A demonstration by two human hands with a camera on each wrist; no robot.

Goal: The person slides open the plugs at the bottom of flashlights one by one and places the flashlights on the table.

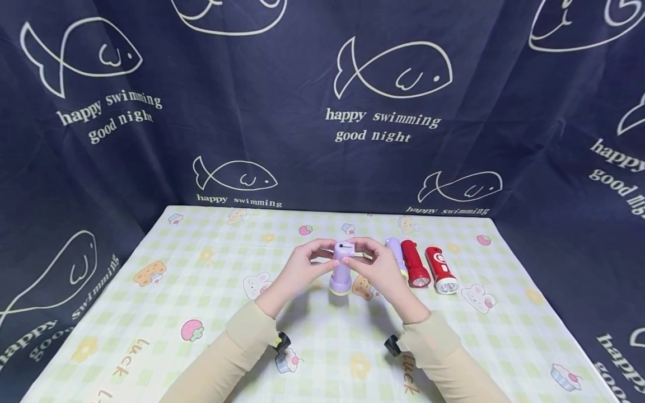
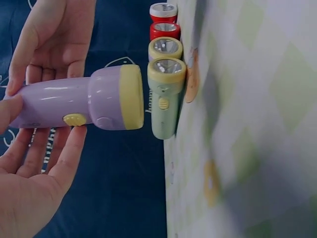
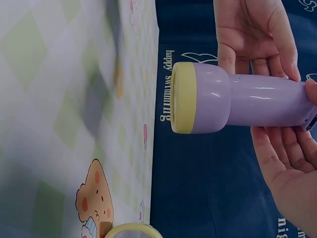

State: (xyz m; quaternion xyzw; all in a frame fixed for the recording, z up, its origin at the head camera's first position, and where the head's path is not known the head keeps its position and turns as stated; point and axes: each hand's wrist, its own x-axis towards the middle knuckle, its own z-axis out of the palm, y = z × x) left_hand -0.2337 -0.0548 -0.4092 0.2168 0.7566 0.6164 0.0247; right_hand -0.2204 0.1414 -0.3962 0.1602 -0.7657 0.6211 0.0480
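Note:
A purple flashlight [image 1: 341,275] with a yellow lens rim is held upright above the table, lens end down. My left hand [image 1: 307,263] grips its upper body from the left, thumb toward me and fingers on the far side. From the right, my right hand [image 1: 375,264] holds the same upper part, its thumb also near the tail end. A yellow switch [image 2: 75,119] shows on the body in the left wrist view. The left wrist view has the lens rim [image 2: 132,97] apart from the tablecloth.
Right of my hands lie a second purple flashlight [image 1: 396,253], a red flashlight [image 1: 415,263] and a red-and-white flashlight [image 1: 441,271]. A green flashlight [image 2: 164,111] appears beside them in the left wrist view. The checked tablecloth [image 1: 166,302] meets a dark blue curtain [image 1: 302,123] behind.

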